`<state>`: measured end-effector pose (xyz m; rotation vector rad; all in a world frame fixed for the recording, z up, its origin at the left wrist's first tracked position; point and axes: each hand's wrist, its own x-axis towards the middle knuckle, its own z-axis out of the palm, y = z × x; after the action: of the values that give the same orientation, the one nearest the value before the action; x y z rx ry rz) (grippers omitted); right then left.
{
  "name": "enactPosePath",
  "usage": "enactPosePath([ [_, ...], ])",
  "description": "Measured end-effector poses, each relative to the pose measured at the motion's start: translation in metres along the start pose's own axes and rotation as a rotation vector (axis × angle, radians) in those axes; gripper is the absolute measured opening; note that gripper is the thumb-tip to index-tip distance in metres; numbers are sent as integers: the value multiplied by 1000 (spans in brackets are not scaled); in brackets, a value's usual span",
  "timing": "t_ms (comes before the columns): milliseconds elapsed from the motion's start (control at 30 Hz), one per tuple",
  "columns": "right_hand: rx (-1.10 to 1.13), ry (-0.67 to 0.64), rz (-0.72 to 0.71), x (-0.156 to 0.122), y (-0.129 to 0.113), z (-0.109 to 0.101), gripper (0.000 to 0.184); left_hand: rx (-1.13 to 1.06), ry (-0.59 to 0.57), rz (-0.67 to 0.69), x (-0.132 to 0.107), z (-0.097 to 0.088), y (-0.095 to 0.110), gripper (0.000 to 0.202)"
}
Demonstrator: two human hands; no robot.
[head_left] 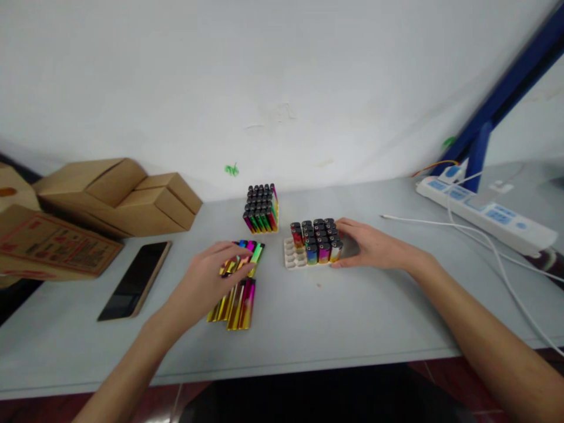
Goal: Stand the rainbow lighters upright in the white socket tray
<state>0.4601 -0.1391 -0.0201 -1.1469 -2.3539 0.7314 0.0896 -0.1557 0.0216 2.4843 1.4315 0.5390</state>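
Note:
My left hand [210, 275] rests on a loose pile of shiny rainbow-coloured lighters [238, 296] lying flat on the grey table [352, 305], with its fingers curled round one or two of them. My right hand [368, 244] holds the right side of a white tray [291, 255], fingers wrapped against it. The tray is partly filled with upright lighters [318, 238] with black caps; its left slots show bare. Behind it stands a full block of upright lighters [261, 207].
A dark phone [136, 279] lies at the left. Brown cardboard boxes [118, 194] sit at the back left. A white power strip [484, 214] with white cables [497, 249] runs along the right. A blue post [480, 147] leans against the white wall.

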Motion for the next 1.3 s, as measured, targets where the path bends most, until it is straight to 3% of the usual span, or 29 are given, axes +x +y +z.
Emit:
enactPosePath([
  [67, 3, 3, -2, 0, 1, 0, 57, 37, 7, 39, -22, 2, -4, 36],
  [167, 7, -2, -2, 0, 3, 1, 58, 118, 124, 87, -50, 10, -3, 39],
  [300, -1, -8, 1, -1, 3, 1, 61, 235, 50, 97, -65, 22, 4, 64],
  [433, -6, -13, 5, -1, 4, 1, 62, 323, -35, 75, -58, 36, 3, 75],
  [633, -2, -12, 3, -1, 4, 2, 59, 329, -75, 78, -49, 54, 5, 72],
  [1000, 17, -12, -10, 0, 5, 1, 61, 289, -94, 71, -43, 61, 17, 71],
  [1133, 35, -9, -6, 0, 4, 1, 61, 240, 2, 46, -30, 50, 20, 59],
  [1300, 38, 2, -9, 0, 2, 0, 61, 266, 185, 28, 3, 46, 24, 23],
])
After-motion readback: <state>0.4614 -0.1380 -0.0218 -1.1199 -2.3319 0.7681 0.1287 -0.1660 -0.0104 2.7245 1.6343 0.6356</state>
